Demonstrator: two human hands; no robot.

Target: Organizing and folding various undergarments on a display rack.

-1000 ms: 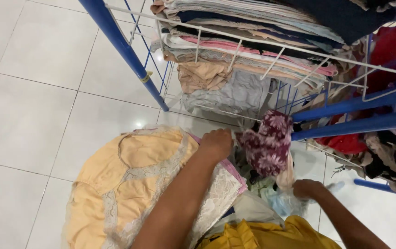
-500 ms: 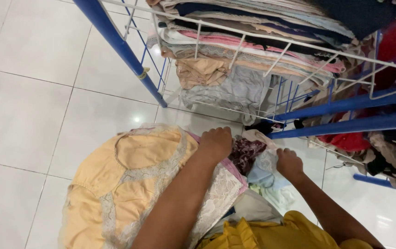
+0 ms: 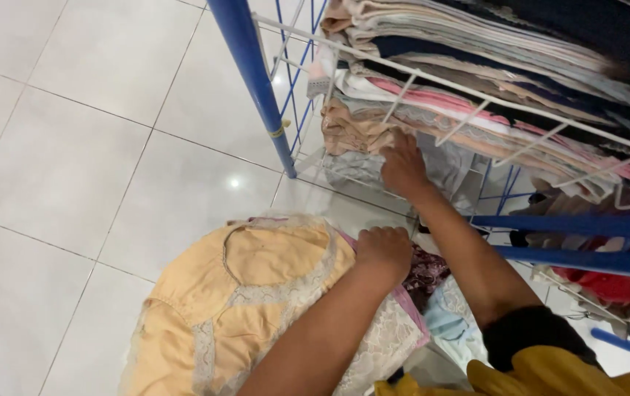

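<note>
Head view, looking down over both forearms at a white tiled floor (image 3: 73, 147). Left hand (image 3: 383, 249) sits at the upper right edge of a peach-orange garment with cream lace trim (image 3: 256, 293), which lies spread low in the frame; the fingers are curled shut into a fist on the cloth at that edge, where a strip of pink fabric (image 3: 406, 308) shows beneath. Right hand (image 3: 403, 165) is raised to the blue-framed wire rack (image 3: 252, 81), palm away from the camera, fingers bent and pressed into the pale grey-white folded cloth (image 3: 351, 167) hanging at the bottom of the stack — whether they actually pinch it or only rest on it I cannot tell. Just above that hand: a beige folded piece (image 3: 351, 132), then pink-and-white layers (image 3: 432, 99) draped over the white wires. Between the two forearms, a dark maroon floral piece (image 3: 426, 270) and a light blue piece (image 3: 448, 323) lie bunched — touching each other. A red garment (image 3: 608, 286) hangs lower right, behind the blue bars. Yellow sleeve or shirt cloth (image 3: 542, 374) at the bottom edge.
</note>
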